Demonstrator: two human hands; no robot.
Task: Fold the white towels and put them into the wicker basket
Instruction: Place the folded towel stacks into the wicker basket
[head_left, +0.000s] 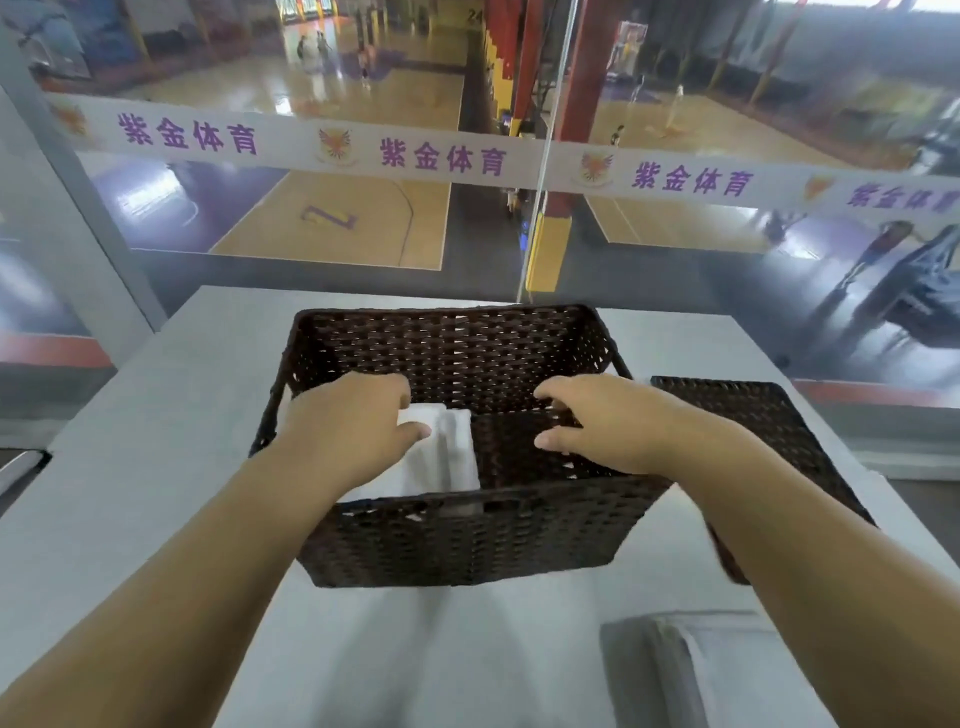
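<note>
A folded white terry towel (441, 457) is seen inside the dark brown rectangular wicker basket (467, 540), lying against the basket's left side and reaching its near wall. The left hand (353, 421) is placed on top of this towel, inside the basket; its thumb is laid across the cloth and its fingers are curled down over the far edge, so the towel appears to be gripped, though the fingertips are hidden. The right hand (592, 415) is held over the bare right half of the basket, with the fingers loosely bent and the thumb apart; nothing is held in it. The basket is set on a pale grey table (171, 415), roughly at its middle. Just beside the basket, on the right, a flat dark brown wicker lid (769, 415) is laid on the table, partly covered by the right forearm. A second white towel (727, 670), folded, is found on the table at the near right, well apart from the basket. Beyond the table a glass wall (260, 218) with a white banner bearing purple characters (441, 158) is seen, and basketball courts below.
</note>
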